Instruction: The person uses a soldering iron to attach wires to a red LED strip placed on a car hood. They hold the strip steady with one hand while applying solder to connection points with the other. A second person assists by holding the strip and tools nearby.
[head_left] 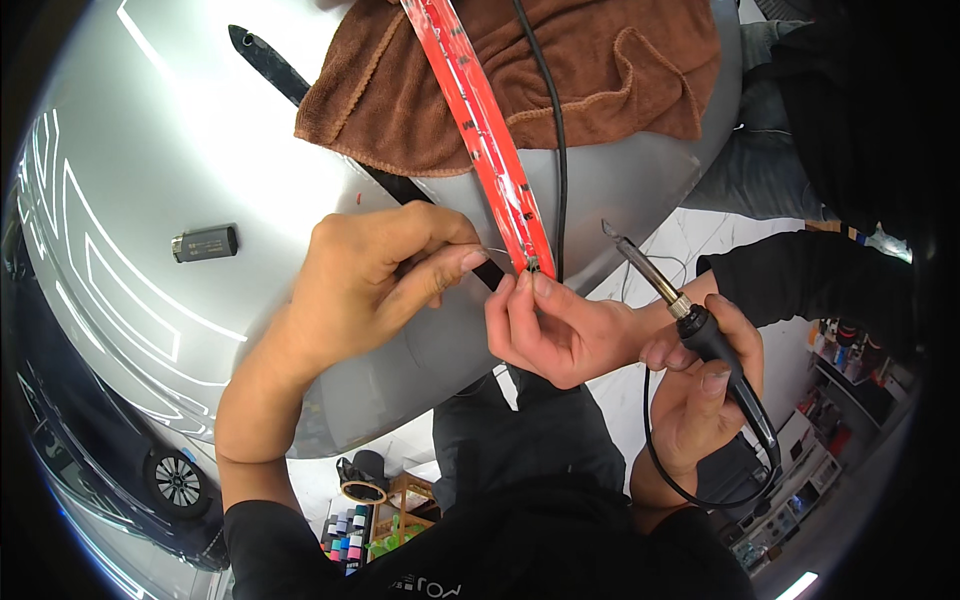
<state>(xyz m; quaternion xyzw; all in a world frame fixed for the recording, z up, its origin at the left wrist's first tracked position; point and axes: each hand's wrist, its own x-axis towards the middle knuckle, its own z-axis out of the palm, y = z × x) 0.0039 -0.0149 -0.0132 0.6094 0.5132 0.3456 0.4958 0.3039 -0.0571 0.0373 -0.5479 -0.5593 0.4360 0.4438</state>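
Observation:
My left hand (385,275) pinches a thin silvery wire (500,251) between thumb and forefinger, just beside the lower end of a red strip (488,140). My right hand (690,410) is closed round the black handle of a soldering iron (712,345). Its metal tip points up and left, apart from the strip. A co-worker's hand (565,330), reaching in from the right in a black sleeve, holds the strip's end between its fingertips. The strip runs upward from there over a brown towel (630,80).
A silver car panel (180,130) lies beneath, with a black lighter (205,243) and a long black flat piece (268,62) on it. A black cable (557,120) runs beside the strip. The iron's cord (650,450) loops below my right hand. A dark car (110,470) stands at left.

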